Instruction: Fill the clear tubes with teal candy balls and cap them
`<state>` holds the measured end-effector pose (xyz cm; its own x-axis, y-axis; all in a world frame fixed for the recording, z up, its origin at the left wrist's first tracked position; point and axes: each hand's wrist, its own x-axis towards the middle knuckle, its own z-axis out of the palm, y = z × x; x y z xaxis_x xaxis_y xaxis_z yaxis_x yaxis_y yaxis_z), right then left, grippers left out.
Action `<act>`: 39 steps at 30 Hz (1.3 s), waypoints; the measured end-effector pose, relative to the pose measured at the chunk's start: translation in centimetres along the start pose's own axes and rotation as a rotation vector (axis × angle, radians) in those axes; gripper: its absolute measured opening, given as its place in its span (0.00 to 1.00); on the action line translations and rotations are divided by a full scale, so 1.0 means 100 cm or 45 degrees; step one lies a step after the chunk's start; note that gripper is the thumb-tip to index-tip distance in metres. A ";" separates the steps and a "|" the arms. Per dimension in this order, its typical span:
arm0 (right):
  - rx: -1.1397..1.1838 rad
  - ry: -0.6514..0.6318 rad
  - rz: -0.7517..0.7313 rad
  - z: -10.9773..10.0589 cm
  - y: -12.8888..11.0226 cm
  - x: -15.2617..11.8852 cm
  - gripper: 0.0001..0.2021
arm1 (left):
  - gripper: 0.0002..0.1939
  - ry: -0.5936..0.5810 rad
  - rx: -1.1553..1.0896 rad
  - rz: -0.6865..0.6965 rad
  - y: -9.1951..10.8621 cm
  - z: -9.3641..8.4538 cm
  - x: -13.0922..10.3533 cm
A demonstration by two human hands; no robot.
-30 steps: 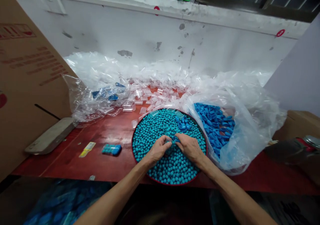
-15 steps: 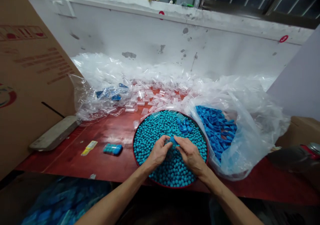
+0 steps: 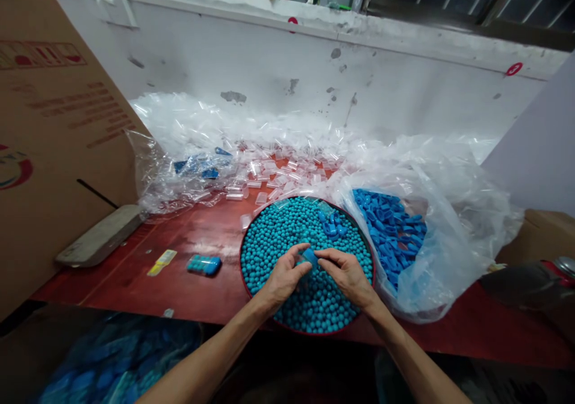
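Over a round red-rimmed tray (image 3: 243, 277) full of small teal balls (image 3: 274, 236), my left hand (image 3: 287, 273) is closed on a small clear plastic case with a blue cap (image 3: 309, 256). My right hand (image 3: 345, 272) pinches at the right side of the same case, thumb and forefinger close together. Several loose blue caps (image 3: 332, 224) lie on the balls at the tray's back right. To the left, a filled case with teal balls and a blue end (image 3: 203, 265) rests on the red table (image 3: 215, 299).
A clear bag (image 3: 426, 290) of blue plastic caps (image 3: 389, 230) lies right of the tray. Clear plastic pieces (image 3: 287, 179) are scattered behind it. A cardboard box (image 3: 58, 134), a grey bar (image 3: 101, 236) and a yellow-white label (image 3: 162, 262) are at left. A jar (image 3: 530, 284) stands far right.
The blue cap between my hands is now more visible and tilted. My right hand has shifted slightly right, its fingers straighter. The tray and bags stay put; the view has shifted slightly.
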<state>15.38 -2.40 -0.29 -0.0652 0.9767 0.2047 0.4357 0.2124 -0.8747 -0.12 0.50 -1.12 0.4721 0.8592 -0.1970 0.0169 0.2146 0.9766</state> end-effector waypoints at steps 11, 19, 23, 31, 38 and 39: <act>-0.343 -0.083 -0.430 0.004 0.003 -0.007 0.14 | 0.11 0.153 0.184 0.196 -0.009 0.009 -0.004; 0.060 -0.128 -0.101 -0.004 0.004 -0.005 0.09 | 0.16 -0.027 0.051 0.077 -0.008 0.010 -0.007; 0.096 -0.061 -0.105 0.004 0.007 -0.009 0.10 | 0.12 0.068 0.043 0.089 -0.013 0.014 -0.005; 0.277 -0.073 0.133 -0.010 -0.001 -0.010 0.11 | 0.15 -0.025 -0.090 0.010 -0.004 0.010 -0.006; 0.398 0.166 0.289 -0.001 0.000 -0.009 0.21 | 0.15 -0.070 0.005 -0.001 -0.008 0.007 -0.010; 0.276 0.156 0.223 0.000 -0.002 -0.010 0.20 | 0.15 -0.034 0.051 0.027 -0.008 0.008 -0.011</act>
<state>15.34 -3.44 -0.38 0.1082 0.9907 0.0825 0.2285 0.0560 -0.9719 0.06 -1.02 -1.62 0.4959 0.8506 -0.1747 0.0419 0.1776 0.9832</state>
